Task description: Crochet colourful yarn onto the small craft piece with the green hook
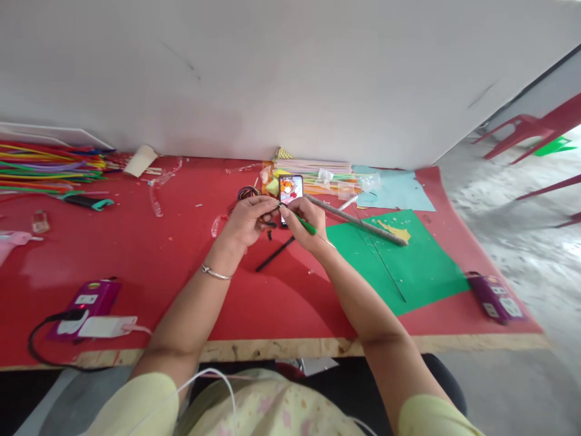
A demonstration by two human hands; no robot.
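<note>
My left hand [254, 219] is closed, its fingertips pinching a small dark piece [269, 224] whose shape is hard to make out. Close against it, my right hand [308, 223] holds a green-handled tool [307, 225] with a thin metal end pointing back toward the wrist. The fingertips of both hands meet around the dark piece. Just behind them stands a phone [290, 186] with a colourful picture on its screen, partly hidden by the hands. Below the hands, a black stick [275, 254] lies on the red table [272, 309].
Coloured strips [49, 166] and black-green scissors [86, 201] lie at the left, above a purple power strip [97, 300]. At the right are a green sheet [408, 272], a grey rod [381, 231], a thin wire and another purple power strip [495, 298]. A pink glue gun [13, 239] sits far left.
</note>
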